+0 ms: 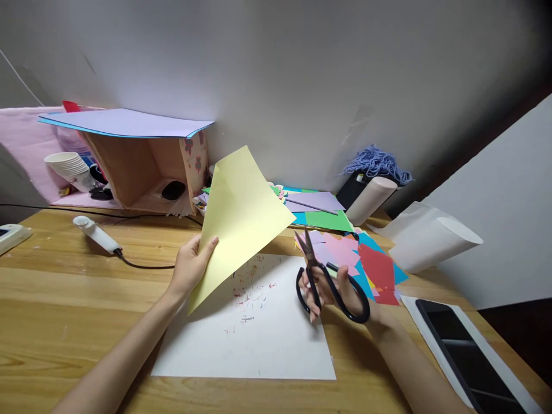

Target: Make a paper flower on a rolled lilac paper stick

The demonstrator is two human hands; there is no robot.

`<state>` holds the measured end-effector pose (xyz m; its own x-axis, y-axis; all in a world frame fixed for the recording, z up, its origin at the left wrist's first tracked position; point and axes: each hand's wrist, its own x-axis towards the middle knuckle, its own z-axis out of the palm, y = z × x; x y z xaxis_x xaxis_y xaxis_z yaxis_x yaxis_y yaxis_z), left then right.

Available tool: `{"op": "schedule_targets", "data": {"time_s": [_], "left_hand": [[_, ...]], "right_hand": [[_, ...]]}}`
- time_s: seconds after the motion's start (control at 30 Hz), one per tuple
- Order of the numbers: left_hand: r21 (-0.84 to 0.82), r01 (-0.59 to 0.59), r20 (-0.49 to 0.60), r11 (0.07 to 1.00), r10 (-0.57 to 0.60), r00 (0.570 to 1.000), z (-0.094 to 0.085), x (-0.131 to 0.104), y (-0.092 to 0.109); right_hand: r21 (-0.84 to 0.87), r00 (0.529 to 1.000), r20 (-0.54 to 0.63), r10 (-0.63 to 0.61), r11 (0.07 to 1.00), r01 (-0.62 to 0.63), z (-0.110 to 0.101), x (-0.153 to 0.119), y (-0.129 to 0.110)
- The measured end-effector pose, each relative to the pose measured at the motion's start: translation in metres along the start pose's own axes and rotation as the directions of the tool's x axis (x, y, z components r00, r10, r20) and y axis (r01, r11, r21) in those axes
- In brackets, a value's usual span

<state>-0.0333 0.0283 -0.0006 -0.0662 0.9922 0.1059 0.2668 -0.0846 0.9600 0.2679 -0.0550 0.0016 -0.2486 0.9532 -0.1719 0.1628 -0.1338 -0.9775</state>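
Note:
A sheet of yellow paper [245, 201] is pinched at its left edge by my left hand [194, 261], thumb on the front face. The sheet is tilted up above the table. My right hand [330, 290] has its fingers through the black loop handles of a pair of scissors [311, 261]. Their blades point up and stand slightly apart, to the right of the yellow paper and not touching it. Beneath both hands lies a white sheet [284, 351] marked with red, blue and dark smudges.
Coloured paper scraps [375, 264] lie right of the scissors. Behind stand an open box [142, 172] topped with lilac sheets, paper cups [69, 169], blue yarn [375, 164] and a curled white paper roll [431, 241]. A corded white device [95, 233] sits left, a dark phone-like slab [466, 351] right.

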Motion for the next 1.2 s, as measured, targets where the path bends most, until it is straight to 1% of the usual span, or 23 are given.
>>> {"op": "schedule_targets", "data": {"time_s": [0.07,0.13,0.2,0.27,0.43,0.6,0.73,0.93,1.2], "left_hand": [[-0.006,0.006,0.0,1.0,-0.006,1.0,0.0,-0.001,0.001],[-0.018,0.024,0.011,1.0,-0.024,1.0,0.002,-0.003,0.002],[-0.033,0.051,0.039,0.998,-0.05,0.998,0.004,-0.005,0.003],[-0.045,0.075,0.074,0.996,-0.072,0.995,0.007,-0.008,0.005],[-0.026,0.086,0.135,0.996,-0.082,0.987,0.012,-0.013,0.009],[0.005,0.092,0.145,0.996,-0.092,0.985,0.014,-0.014,0.007],[-0.008,0.091,0.162,0.996,-0.089,0.983,0.015,-0.014,0.005],[-0.004,0.097,0.162,0.995,-0.095,0.982,0.015,-0.015,0.005],[-0.008,0.098,0.162,0.995,-0.095,0.982,0.016,-0.014,0.005]], "right_hand": [[0.033,0.994,0.103,0.03,0.999,-0.034,0.006,-0.004,0.002],[0.07,0.975,0.213,0.066,0.994,-0.083,0.011,-0.005,0.0],[0.085,0.959,0.272,0.08,0.991,-0.107,0.014,-0.004,-0.002],[0.077,0.952,0.297,0.079,0.991,-0.107,0.017,-0.003,-0.002],[0.075,0.943,0.328,0.062,0.993,-0.091,0.02,-0.001,0.002],[0.064,0.942,0.327,0.077,0.993,-0.103,0.021,-0.001,0.003],[0.069,0.944,0.32,0.082,0.992,-0.11,0.02,0.0,0.005],[0.056,0.947,0.314,0.064,0.995,-0.086,0.02,0.0,0.004],[0.069,0.943,0.323,0.08,0.992,-0.108,0.02,0.0,0.006]]}}
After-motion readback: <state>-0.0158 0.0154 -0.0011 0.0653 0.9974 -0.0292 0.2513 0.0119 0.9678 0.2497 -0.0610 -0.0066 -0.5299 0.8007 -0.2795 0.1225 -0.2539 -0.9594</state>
